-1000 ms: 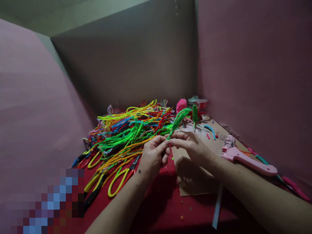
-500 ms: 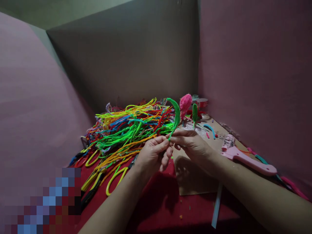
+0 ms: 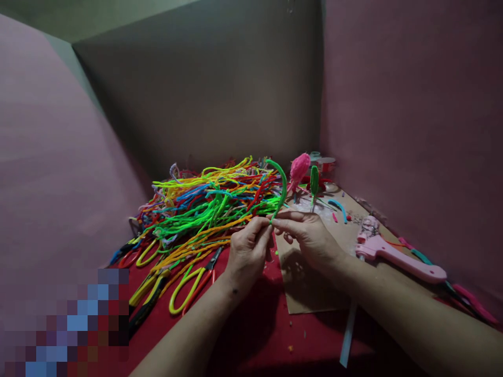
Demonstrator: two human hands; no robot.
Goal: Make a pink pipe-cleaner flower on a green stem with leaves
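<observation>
My left hand (image 3: 248,250) and my right hand (image 3: 310,235) meet fingertip to fingertip over the red table. Both pinch the lower end of a green pipe-cleaner leaf (image 3: 281,186). The leaf curves up and to the left above the fingers. Just left of the hands lies a big heap of coloured pipe cleaners (image 3: 204,204). Under my right hand sits a brown cardboard sheet (image 3: 310,288).
Yellow-handled scissors (image 3: 188,285) lie at the heap's front edge. A pink glue gun (image 3: 396,256) rests at the right. A pink pipe-cleaner flower (image 3: 298,167) and a green leaf on a stem (image 3: 314,180) stand at the back, near tape rolls (image 3: 324,163). Pink walls close in on both sides.
The green leaf has turned between my fingers: it leaned to the right, and now it curves up and over to the left. Both hands stayed almost in place.
</observation>
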